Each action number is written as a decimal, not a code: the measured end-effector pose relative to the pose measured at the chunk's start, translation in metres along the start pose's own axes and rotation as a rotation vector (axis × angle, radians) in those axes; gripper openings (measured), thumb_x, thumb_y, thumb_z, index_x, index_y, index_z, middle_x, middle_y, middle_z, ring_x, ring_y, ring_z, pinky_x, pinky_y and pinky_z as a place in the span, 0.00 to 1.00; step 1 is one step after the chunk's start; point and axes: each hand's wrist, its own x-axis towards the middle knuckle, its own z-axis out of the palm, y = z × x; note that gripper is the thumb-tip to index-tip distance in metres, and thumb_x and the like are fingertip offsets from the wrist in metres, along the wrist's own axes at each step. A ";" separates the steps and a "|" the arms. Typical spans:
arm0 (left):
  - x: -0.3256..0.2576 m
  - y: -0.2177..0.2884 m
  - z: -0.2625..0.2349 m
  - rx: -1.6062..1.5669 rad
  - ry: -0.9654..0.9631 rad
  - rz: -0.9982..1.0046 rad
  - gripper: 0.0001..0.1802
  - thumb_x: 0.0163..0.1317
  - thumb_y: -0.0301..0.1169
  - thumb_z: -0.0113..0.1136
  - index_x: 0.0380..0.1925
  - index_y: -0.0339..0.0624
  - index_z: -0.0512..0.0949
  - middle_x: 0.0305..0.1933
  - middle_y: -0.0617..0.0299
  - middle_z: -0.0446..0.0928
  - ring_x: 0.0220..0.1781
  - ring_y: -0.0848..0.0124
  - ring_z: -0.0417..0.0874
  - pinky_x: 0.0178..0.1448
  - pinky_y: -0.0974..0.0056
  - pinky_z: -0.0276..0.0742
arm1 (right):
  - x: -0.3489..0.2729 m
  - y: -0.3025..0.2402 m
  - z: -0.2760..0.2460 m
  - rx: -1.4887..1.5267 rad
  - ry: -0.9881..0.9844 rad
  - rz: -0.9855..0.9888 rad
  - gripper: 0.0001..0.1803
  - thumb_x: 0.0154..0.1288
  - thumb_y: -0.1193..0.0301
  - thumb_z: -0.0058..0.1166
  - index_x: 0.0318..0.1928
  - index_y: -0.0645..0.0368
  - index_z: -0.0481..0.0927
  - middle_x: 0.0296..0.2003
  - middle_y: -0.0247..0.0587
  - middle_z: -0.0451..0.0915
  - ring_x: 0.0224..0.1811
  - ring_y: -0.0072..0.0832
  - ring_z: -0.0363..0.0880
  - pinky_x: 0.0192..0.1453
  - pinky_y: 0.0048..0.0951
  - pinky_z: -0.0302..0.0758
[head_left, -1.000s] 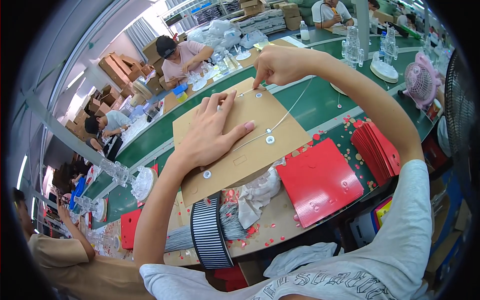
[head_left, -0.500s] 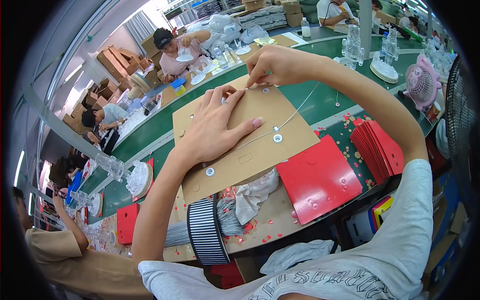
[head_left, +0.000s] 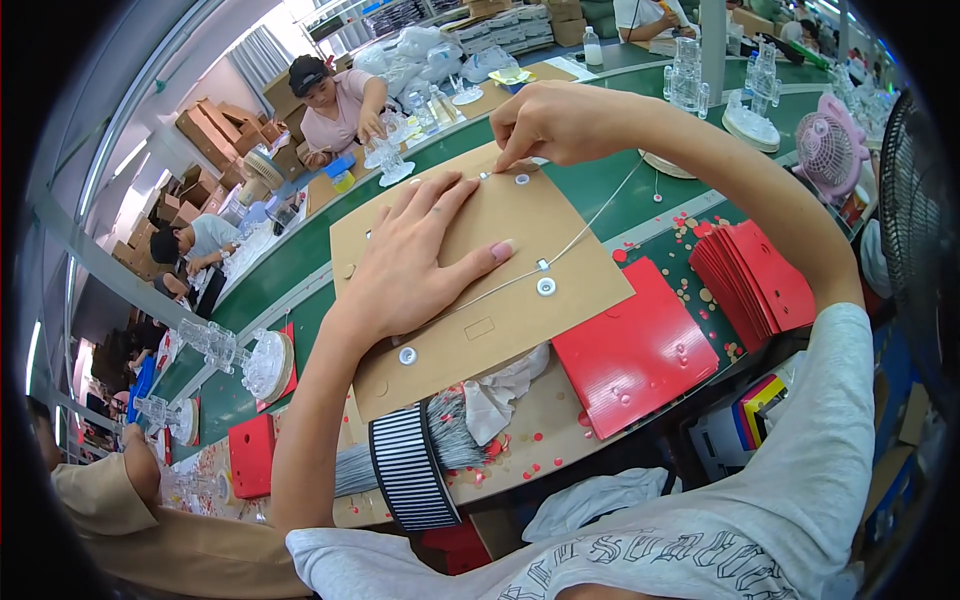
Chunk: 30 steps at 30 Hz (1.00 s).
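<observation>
A brown cardboard sheet point(head_left: 560, 262) with white round fasteners lies on the green bench. My left hand point(head_left: 418, 258) rests flat on its middle, fingers spread, pressing it down. At the sheet's far edge, my right hand point(head_left: 545, 122) pinches a thin white cord point(head_left: 590, 222) beside a fastener. The cord runs from there across the sheet and under my left fingers. A second white fastener point(head_left: 546, 287) sits near the cord.
Red cards lie to the right, one flat point(head_left: 635, 355) and a stack point(head_left: 755, 280). A striped band around a bundle of grey strips point(head_left: 405, 470) lies near me. Clear plastic ornaments point(head_left: 245, 350), a pink fan point(head_left: 825, 150), cardboard boxes and other workers line the bench.
My right hand has stayed at the sheet's far edge, drawing the cord. My left hand keeps pressing the sheet; the view has shifted slightly.
</observation>
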 end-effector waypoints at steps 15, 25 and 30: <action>0.001 -0.004 -0.001 -0.016 -0.025 -0.011 0.43 0.59 0.59 0.55 0.63 0.35 0.67 0.67 0.52 0.64 0.67 0.53 0.66 0.71 0.54 0.61 | 0.005 -0.014 0.001 -0.209 -0.033 -0.004 0.14 0.60 0.77 0.58 0.44 0.47 0.88 0.33 0.36 0.77 0.33 0.34 0.79 0.35 0.35 0.73; 0.003 -0.003 0.003 -0.007 -0.040 -0.017 0.41 0.60 0.57 0.55 0.63 0.36 0.68 0.67 0.52 0.64 0.68 0.53 0.64 0.72 0.53 0.58 | 0.006 -0.013 0.009 -0.177 0.005 -0.016 0.09 0.56 0.76 0.62 0.37 0.51 0.89 0.31 0.36 0.77 0.32 0.33 0.80 0.35 0.34 0.74; 0.002 0.000 0.002 0.007 -0.038 -0.016 0.38 0.62 0.54 0.55 0.63 0.36 0.68 0.68 0.52 0.64 0.69 0.54 0.64 0.73 0.54 0.57 | 0.005 -0.008 0.009 -0.061 0.048 -0.002 0.09 0.53 0.76 0.63 0.36 0.55 0.88 0.29 0.38 0.79 0.33 0.35 0.80 0.37 0.35 0.75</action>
